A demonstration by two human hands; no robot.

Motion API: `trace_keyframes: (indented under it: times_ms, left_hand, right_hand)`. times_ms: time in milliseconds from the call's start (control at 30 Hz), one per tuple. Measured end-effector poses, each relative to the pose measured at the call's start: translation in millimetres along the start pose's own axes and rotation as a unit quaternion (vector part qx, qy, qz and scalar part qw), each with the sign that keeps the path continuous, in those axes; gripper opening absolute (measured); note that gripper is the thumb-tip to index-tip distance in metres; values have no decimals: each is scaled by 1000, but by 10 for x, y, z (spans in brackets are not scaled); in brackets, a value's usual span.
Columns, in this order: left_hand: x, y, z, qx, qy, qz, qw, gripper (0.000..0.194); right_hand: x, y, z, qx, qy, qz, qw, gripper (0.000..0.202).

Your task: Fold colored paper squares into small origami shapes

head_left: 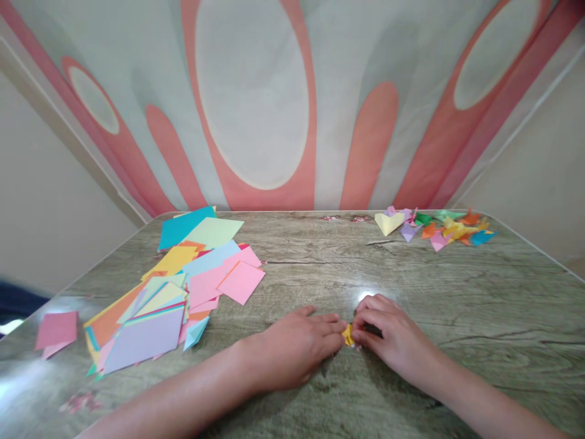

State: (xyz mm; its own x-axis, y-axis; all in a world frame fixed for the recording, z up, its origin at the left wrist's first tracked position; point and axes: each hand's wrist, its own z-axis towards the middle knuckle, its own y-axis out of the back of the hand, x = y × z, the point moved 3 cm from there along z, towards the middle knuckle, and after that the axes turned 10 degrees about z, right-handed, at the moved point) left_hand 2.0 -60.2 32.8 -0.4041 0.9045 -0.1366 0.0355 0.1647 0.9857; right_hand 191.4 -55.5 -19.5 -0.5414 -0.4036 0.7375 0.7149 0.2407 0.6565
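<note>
A small folded piece of yellow paper (348, 335) lies on the wood-patterned table between my two hands. My left hand (304, 344) rests palm down and flat, its fingers stretched to the right and their tips on the paper's left edge. From the right, my right hand (388, 332) pinches the paper's right side between thumb and fingertips. The fingers hide part of the paper, so its exact shape cannot be made out.
Coloured paper sheets (146, 344) are spread in a loose pile on the left, with a pink square (57, 329) beyond them. Small folded paper pieces (457, 230) and a pale yellow paper heart (389, 223) lie at the back right, before a patterned backdrop (333, 122).
</note>
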Motion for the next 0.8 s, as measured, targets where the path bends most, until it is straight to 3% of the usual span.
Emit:
trace_keyframes:
  times_ms: [533, 800]
  left_hand:
    - [31, -57, -4, -31, -13, -4, 999, 42]
    - [23, -39, -5, -31, -16, 0, 999, 43]
  right_hand:
    - [105, -9, 89, 43, -91, -59, 993, 13]
    - [152, -13, 94, 44, -102, -70, 991, 13]
